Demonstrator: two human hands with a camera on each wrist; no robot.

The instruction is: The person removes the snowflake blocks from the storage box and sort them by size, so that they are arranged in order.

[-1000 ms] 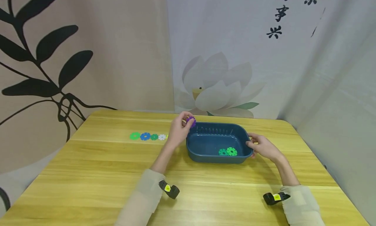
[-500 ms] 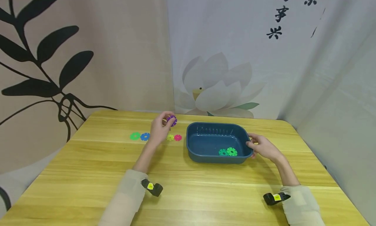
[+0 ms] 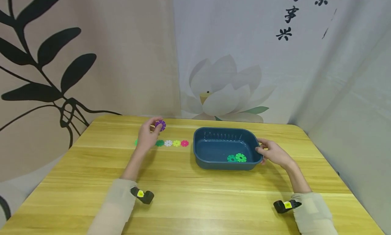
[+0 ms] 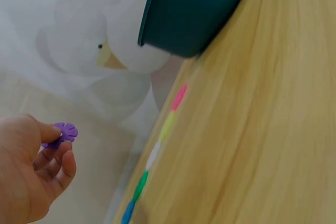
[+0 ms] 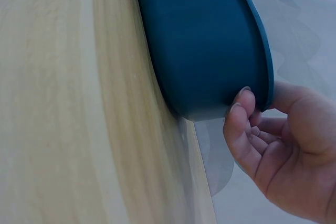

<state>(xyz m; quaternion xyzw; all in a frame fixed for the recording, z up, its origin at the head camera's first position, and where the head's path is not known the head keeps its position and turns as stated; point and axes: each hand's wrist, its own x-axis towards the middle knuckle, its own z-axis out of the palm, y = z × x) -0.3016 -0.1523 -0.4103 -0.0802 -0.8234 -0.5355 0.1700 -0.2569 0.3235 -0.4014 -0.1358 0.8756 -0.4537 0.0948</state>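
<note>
My left hand (image 3: 147, 136) pinches a purple snowflake disc (image 3: 161, 125) between thumb and fingers, held above the table. Below it runs a row of flat discs: dark green (image 3: 160, 143), white (image 3: 168, 143), yellow (image 3: 176, 143) and pink (image 3: 184, 143). A sliver of a light green disc (image 3: 136, 142) shows left of the hand. The blue disc (image 4: 127, 212) is hidden in the head view but appears in the left wrist view. My right hand (image 3: 275, 154) grips the right rim of a dark blue basin (image 3: 226, 165). Inside lie a teal disc (image 3: 231, 158) and a bright green disc (image 3: 241, 157).
The wooden table (image 3: 207, 201) extends in front of the basin and to both sides. A printed curtain (image 3: 137, 58) hangs behind its far edge, and another pale curtain stands at the right. Each sleeve carries a black wrist camera (image 3: 142, 195).
My left hand has moved left with the purple disc, from the basin's left rim to above the row's left part. The right hand and the basin stay put.
</note>
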